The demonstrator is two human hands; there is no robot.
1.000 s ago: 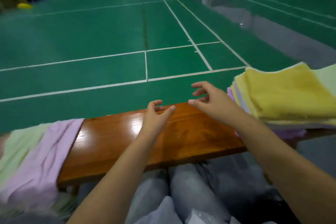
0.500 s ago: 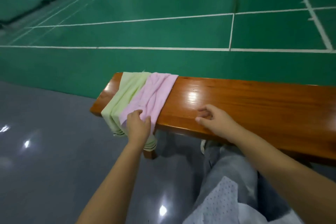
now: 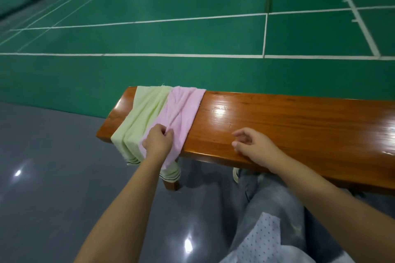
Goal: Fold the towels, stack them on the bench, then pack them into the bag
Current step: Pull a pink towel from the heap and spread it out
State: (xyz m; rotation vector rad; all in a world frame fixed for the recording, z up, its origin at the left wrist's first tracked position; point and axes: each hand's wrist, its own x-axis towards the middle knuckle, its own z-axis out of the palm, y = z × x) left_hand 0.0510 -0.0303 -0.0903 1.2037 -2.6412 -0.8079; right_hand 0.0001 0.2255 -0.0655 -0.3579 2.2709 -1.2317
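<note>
The left hand (image 3: pixel 157 142) pinches a fold of the pink towel (image 3: pixel 179 113) at frame centre. The right hand (image 3: pixel 255 145) rests half-open and empty on the bench (image 3: pixel 288 121). A pale green towel (image 3: pixel 141 115) drapes just left, overlapped by the pink one; green court floor (image 3: pixel 171 17) fills the top.

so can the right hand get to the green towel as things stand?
Probably not directly: the right hand rests on bare bench, and the left hand gripping the pink towel lies between it and the green towel.
</note>
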